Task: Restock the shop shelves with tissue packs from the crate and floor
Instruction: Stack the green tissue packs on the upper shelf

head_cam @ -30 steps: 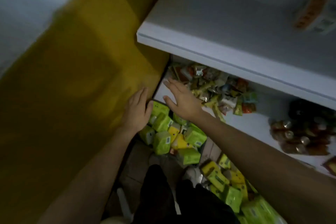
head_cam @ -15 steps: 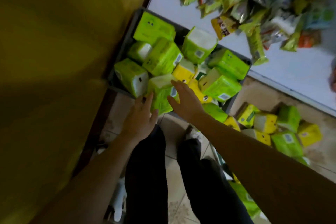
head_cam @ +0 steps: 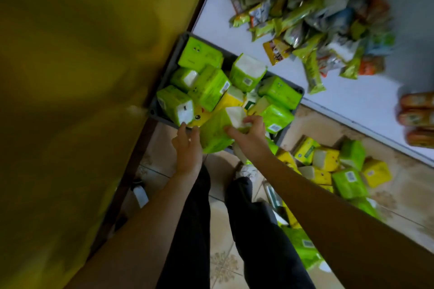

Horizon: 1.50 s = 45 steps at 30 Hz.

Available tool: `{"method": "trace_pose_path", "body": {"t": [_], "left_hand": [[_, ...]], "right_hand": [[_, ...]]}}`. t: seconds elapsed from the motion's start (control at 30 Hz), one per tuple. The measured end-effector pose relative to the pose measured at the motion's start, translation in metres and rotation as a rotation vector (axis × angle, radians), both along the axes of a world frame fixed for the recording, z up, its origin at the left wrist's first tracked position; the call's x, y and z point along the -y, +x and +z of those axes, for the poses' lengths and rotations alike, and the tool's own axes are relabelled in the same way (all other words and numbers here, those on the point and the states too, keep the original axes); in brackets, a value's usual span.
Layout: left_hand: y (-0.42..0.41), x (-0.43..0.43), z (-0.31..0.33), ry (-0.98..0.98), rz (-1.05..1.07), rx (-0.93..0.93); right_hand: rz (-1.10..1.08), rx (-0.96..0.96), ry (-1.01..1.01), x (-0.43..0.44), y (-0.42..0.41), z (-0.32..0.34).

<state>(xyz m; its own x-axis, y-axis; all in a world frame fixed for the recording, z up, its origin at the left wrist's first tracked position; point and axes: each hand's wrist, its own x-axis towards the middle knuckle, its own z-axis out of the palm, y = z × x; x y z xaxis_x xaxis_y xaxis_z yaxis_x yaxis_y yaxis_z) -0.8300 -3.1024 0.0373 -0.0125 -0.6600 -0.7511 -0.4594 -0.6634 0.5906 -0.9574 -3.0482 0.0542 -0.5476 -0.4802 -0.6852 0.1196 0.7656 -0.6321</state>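
Since the right hand (head_cam: 249, 132) grips the green tissue pack (head_cam: 215, 132) by one end only and the left hand (head_cam: 187, 148) props its side with straight fingers (head_cam: 182, 127), the slick pack could drop into the crate (head_cam: 153, 112) just ahead. Yellow wall (head_cam: 70, 77) left of hands, white shelf (head_cam: 352, 101) beyond, tiled floor (head_cam: 220, 241) below, loose packs (head_cam: 347, 180) right.

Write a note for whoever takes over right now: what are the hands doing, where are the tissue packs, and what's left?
Right hand: fingers curled on a bright green plastic-wrapped tissue pack at the near rim of the dark grey plastic crate.
Left hand: open, touching that pack's left side.
Done: one pack grasped; no tissue packs visible on the white shelf.
Left: crate full; loose green and yellow packs lie on the tiled floor.
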Motion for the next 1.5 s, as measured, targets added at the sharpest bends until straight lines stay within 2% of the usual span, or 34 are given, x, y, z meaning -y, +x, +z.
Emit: {"method": "trace_pose_path", "body": {"t": [0.13, 0.23, 0.3, 0.37, 0.47, 0.5, 0.57, 0.7, 0.83, 0.93, 1.07, 1.3, 1.5], "left_hand": [[-0.011, 0.008, 0.103, 0.088, 0.073, -0.077], [-0.033, 0.023, 0.189, -0.071, -0.047, -0.104], [-0.044, 0.032, 0.241, -0.146, -0.051, -0.164], [-0.052, 0.039, 0.290, -0.228, -0.026, -0.243], [-0.056, 0.051, 0.355, -0.343, 0.028, -0.373], [-0.056, 0.055, 0.377, -0.410, 0.001, -0.376], [-0.055, 0.064, 0.416, -0.593, -0.070, -0.376], [-0.056, 0.088, 0.484, -0.904, -0.201, -0.290], [-0.073, 0.105, 0.555, -1.091, -0.207, -0.357], [-0.098, 0.120, 0.606, -1.170, -0.203, -0.418], [-0.133, 0.147, 0.647, -1.240, -0.281, -0.467], [-0.194, 0.183, 0.664, -0.992, -0.709, -0.489], [-0.244, 0.211, 0.650, -0.948, -0.842, -0.556]], "right_hand": [[0.019, 0.125, -0.079, -0.015, -0.019, 0.103], [0.097, 0.113, -0.149, -0.014, -0.037, 0.186], [0.136, 0.110, -0.197, -0.006, -0.042, 0.238], [0.192, 0.011, -0.259, 0.003, -0.044, 0.289], [0.276, -0.182, -0.336, 0.023, -0.058, 0.321], [0.302, -0.207, -0.389, 0.032, -0.064, 0.329], [0.324, -0.247, -0.514, 0.044, -0.062, 0.390], [0.403, -0.349, -0.733, 0.060, -0.063, 0.471], [0.417, -0.624, -0.800, 0.074, -0.069, 0.532], [0.353, -0.746, -0.851, 0.088, -0.084, 0.582], [0.270, -0.844, -0.868, 0.098, -0.114, 0.624], [0.123, -0.917, -0.713, 0.109, -0.169, 0.631], [-0.010, -1.006, -0.533, 0.128, -0.207, 0.619]]}}
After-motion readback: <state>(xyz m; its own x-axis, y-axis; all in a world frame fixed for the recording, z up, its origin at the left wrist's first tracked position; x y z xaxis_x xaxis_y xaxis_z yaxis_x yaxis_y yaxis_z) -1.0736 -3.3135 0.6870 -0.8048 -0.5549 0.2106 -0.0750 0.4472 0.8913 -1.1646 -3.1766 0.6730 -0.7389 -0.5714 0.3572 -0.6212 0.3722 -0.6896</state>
